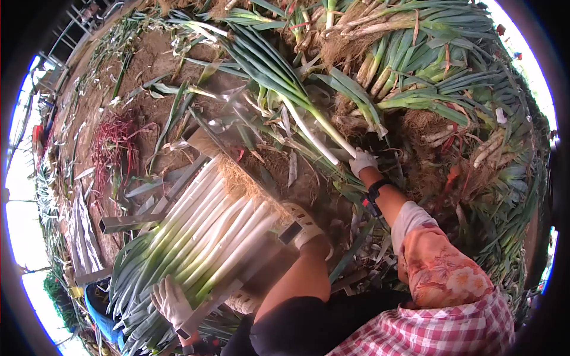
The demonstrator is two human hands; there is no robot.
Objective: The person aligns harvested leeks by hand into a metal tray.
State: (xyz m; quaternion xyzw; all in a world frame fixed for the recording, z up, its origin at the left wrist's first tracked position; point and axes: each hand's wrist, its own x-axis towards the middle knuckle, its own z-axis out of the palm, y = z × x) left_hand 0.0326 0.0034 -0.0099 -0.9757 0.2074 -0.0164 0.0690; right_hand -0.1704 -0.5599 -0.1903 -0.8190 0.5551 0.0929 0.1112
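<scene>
My right hand, in a pale glove, is closed around the root end of a long leek at the centre right. A second white stem lies beside that leek, its tip close to my fingers. At the lower left my left hand, also gloved, rests on the green leaves of a row of leeks, fingers spread. Those leeks lie side by side in a metal frame, with white stems and brown roots toward the upper right.
Piles of untrimmed leeks fill the upper right. Red ties lie on the soil at left. A blue container stands at lower left. My knee is beside the metal frame, and leaf scraps litter the ground.
</scene>
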